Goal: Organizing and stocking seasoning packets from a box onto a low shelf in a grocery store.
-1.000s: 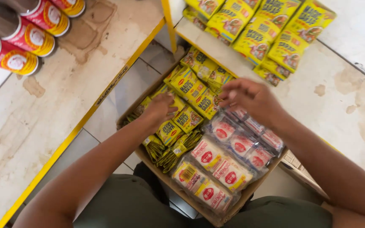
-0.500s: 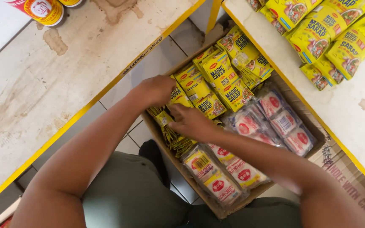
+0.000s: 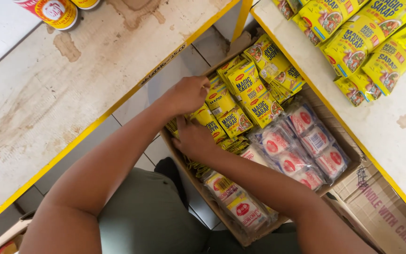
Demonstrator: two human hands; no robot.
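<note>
Fingers of the left hand (image 3: 186,94) curl over yellow seasoning sachets (image 3: 240,99) in a cardboard box (image 3: 203,188); the right hand (image 3: 193,138), just below, presses into them, fingertips buried, grip unclear; beside them, six clear red-labelled packs (image 3: 301,146); sachets overlap, uncountable

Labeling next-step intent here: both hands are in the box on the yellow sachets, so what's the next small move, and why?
Probably close both hands around a bunch of yellow sachets and lift it out. The left hand and right hand both rest on sachets at the near-left edge of the cardboard box, and neither visibly has a firm hold.
</note>
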